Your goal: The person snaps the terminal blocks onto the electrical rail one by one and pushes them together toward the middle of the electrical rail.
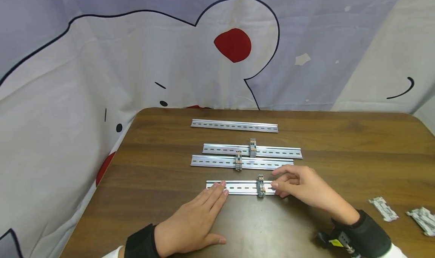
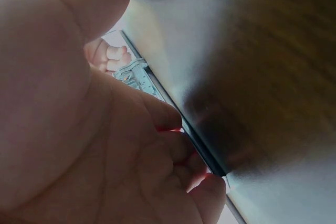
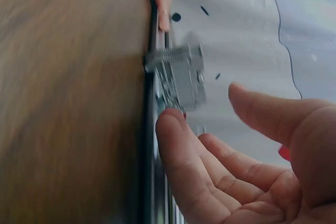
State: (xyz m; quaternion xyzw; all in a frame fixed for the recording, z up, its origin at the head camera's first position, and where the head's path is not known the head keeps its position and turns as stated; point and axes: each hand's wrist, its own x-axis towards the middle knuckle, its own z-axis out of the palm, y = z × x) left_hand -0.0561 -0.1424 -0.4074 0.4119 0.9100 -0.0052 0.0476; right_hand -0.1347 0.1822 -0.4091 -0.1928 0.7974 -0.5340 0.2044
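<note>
The nearest slotted DIN rail [image 1: 241, 187] lies across the table with a grey terminal block [image 1: 261, 186] mounted right of its middle. My left hand [image 1: 195, 222] rests with straight fingers on the rail's left end. At the right end is my right hand [image 1: 299, 184], its fingers loosely bent and its thumb apart from them. In the right wrist view, a fingertip [image 3: 170, 121] of that hand is right by the lower end of the terminal block [image 3: 184, 77], and nothing is pinched. The left wrist view shows the left palm [image 2: 105, 129] over the rail's edge.
Behind lie two more rails, a nearer one [image 1: 212, 161] and a farther one [image 1: 221, 149], each carrying a terminal block. A bare rail [image 1: 234, 125] is at the back. Two small grey-white pieces [image 1: 384, 209] [image 1: 423, 218] lie at right. A patterned curtain [image 1: 136, 61] hangs behind the table.
</note>
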